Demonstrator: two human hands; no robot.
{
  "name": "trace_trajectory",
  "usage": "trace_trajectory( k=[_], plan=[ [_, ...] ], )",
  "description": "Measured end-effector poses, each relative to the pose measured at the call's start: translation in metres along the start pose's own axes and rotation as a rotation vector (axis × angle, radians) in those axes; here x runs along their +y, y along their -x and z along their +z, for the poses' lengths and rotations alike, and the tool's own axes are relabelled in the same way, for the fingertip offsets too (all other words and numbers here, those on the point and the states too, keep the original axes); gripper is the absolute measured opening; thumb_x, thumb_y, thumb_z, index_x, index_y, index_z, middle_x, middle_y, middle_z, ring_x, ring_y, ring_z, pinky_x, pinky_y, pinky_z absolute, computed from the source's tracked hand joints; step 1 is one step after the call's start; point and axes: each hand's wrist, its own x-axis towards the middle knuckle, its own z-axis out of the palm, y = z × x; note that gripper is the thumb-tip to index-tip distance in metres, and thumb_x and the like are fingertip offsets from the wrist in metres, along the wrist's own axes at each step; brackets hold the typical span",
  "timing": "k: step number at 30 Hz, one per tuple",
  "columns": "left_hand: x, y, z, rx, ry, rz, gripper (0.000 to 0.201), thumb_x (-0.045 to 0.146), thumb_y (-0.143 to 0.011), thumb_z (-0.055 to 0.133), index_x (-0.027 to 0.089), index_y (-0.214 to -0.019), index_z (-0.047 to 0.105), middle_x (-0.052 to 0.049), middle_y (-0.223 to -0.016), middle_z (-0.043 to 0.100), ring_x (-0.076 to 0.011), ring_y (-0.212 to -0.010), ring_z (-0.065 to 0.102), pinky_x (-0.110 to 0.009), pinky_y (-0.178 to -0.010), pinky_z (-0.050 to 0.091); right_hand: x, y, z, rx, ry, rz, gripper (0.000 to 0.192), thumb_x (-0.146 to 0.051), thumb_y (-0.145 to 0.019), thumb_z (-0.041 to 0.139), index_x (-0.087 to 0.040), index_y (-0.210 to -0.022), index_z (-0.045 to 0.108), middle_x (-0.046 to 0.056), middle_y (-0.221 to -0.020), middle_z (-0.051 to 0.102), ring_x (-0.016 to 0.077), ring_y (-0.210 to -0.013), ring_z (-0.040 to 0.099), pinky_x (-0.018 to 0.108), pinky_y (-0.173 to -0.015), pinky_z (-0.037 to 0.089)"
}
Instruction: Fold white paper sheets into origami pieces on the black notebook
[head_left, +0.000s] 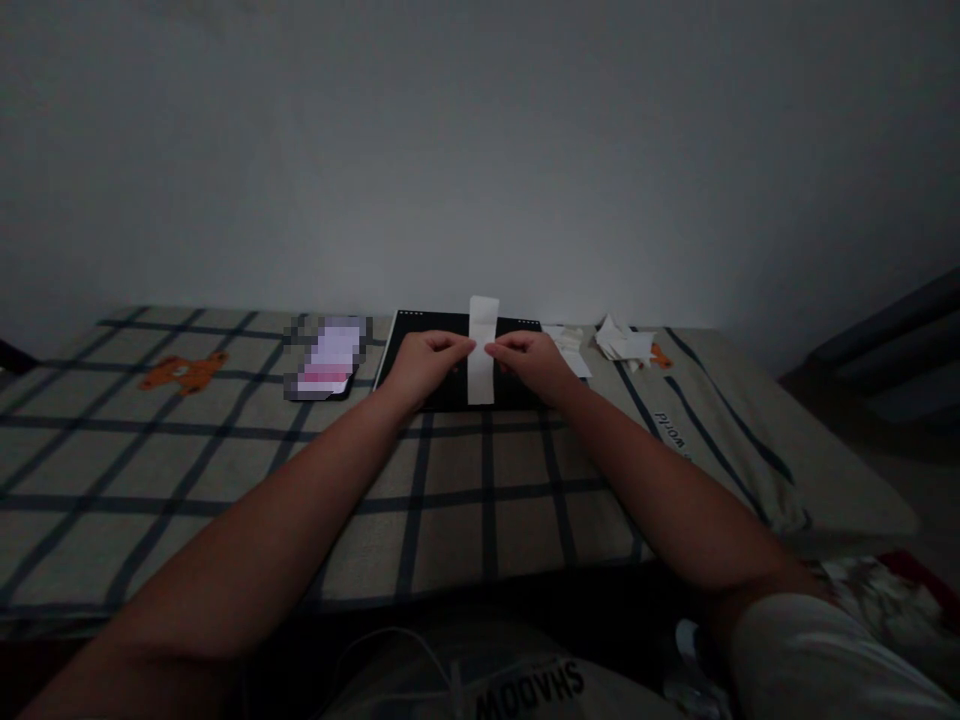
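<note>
Both hands, left hand [429,362] and right hand [531,362], pinch a long white paper strip [481,350] over a black rectangular board [420,350] (folded scraps [624,343] already lie nearby), folding seemingly midway.

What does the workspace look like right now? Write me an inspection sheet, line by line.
Surface: beige cloth with dark blue check lines and an orange bear print.
Job's things: narrow white paper strip over a black rectangular board.
Clutter: crumpled white paper scraps; flat white paper pieces; blurred-out pink and white flat item.
Grippers: left hand and right hand pinch the strip from either side.
Cables: thin white cable near the lap.
Surroundings: plain grey wall; dim light.
</note>
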Motion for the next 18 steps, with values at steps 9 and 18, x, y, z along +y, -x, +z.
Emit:
trace_trajectory(
  k=[9,18],
  plan=[
    [-0.0044,-0.0056,-0.0022,-0.081,0.190,-0.116,0.033,0.047,-0.069,0.076,0.017,-0.082,0.074,-0.004,-0.076,0.068,-0.0118,-0.067,0.056,-0.023,-0.057,0.042,-0.0019,0.0003,0.0002,-0.021,0.028,-0.012,0.031,-0.045,-0.078,0.063,-0.015,-0.073,0.069,0.000,-0.065,0.060,0.0117,-0.060,0.050,0.026,-0.059,0.038],
    [-0.0026,-0.0073,-0.0041,-0.091,0.220,-0.172,0.025,0.041,-0.067,0.077,0.018,-0.074,0.072,-0.005,-0.075,0.067,-0.0116,-0.063,0.054,-0.024,-0.056,0.039,-0.0012,0.0010,-0.0002,-0.018,0.037,-0.026,0.033,-0.047,-0.078,0.063,-0.015,-0.075,0.069,0.001,-0.064,0.061,0.0118,-0.059,0.049,0.026,-0.058,0.038]
  ],
)
